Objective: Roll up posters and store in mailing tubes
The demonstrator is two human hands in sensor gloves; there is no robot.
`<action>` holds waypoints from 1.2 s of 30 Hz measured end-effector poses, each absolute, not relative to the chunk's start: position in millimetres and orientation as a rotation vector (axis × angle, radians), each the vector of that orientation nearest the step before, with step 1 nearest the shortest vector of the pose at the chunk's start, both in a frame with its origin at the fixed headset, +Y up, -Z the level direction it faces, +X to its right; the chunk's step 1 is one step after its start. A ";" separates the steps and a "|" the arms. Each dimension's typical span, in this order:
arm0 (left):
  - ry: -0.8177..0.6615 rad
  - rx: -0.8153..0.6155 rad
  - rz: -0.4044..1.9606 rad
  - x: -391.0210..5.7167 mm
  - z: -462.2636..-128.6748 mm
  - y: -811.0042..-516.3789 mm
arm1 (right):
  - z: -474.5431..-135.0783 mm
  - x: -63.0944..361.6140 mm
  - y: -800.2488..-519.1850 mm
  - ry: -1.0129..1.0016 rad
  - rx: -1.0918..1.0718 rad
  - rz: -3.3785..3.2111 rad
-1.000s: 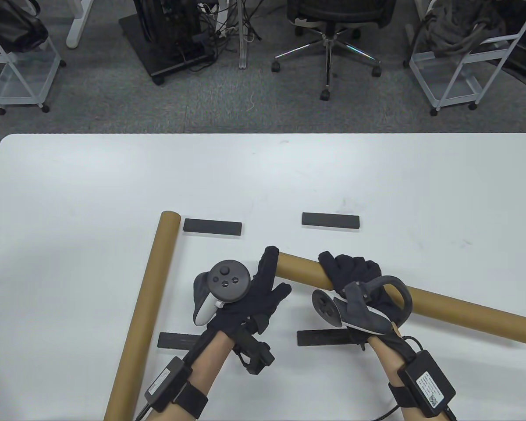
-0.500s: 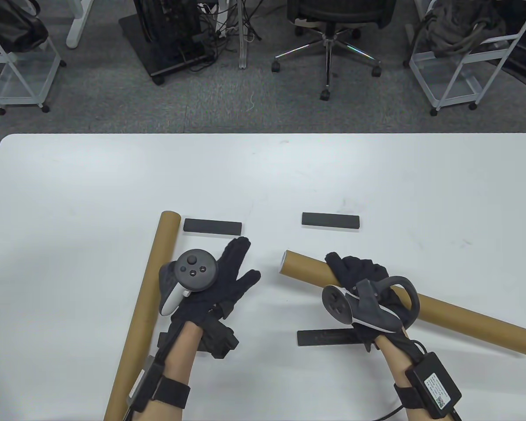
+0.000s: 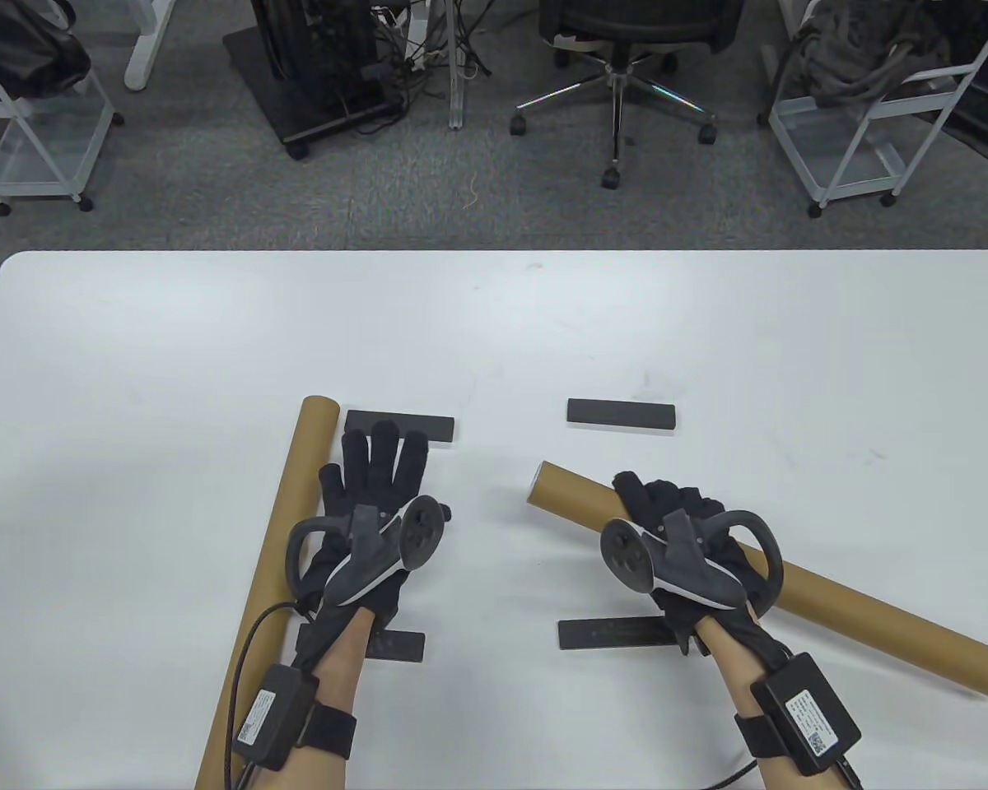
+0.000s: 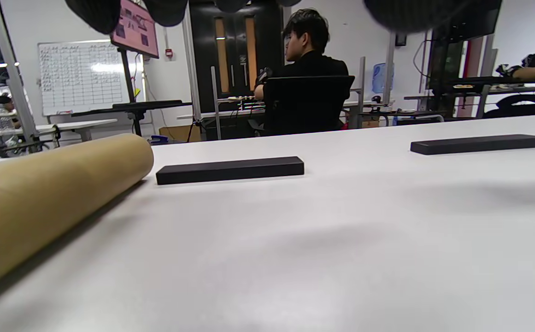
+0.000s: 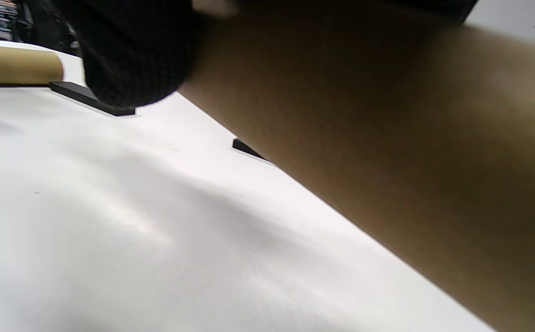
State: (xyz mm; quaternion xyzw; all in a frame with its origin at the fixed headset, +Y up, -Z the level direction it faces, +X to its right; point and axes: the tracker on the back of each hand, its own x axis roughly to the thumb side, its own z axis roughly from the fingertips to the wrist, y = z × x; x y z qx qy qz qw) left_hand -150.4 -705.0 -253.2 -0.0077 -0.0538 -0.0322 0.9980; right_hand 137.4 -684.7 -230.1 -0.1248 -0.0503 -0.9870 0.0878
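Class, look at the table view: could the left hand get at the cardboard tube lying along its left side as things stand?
Probably yes. The left hand is open, fingers spread flat and holding nothing, and the left tube lies right beside it with nothing between them. The right hand grips the other tube, well clear.

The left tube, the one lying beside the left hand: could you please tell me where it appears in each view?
Table view: left tube runs from lower left up to the far-left black bar, beside the left hand.
Left wrist view: it fills the left edge, its end beside that bar.
Right wrist view: only its end shows, top left.
Shared landmark: the bar.
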 end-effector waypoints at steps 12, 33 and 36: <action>-0.116 -0.039 -0.037 -150.3 -252.5 -703.8 | -269.3 218.7 -680.8 -0.450 0.195 -3.089; -0.138 -0.054 -0.016 -147.8 -251.5 -699.9 | -281.7 268.4 -742.6 -0.747 0.533 -2.969; -0.134 -0.055 0.011 -149.1 -252.4 -699.0 | -281.2 268.9 -748.6 -0.751 0.535 -2.934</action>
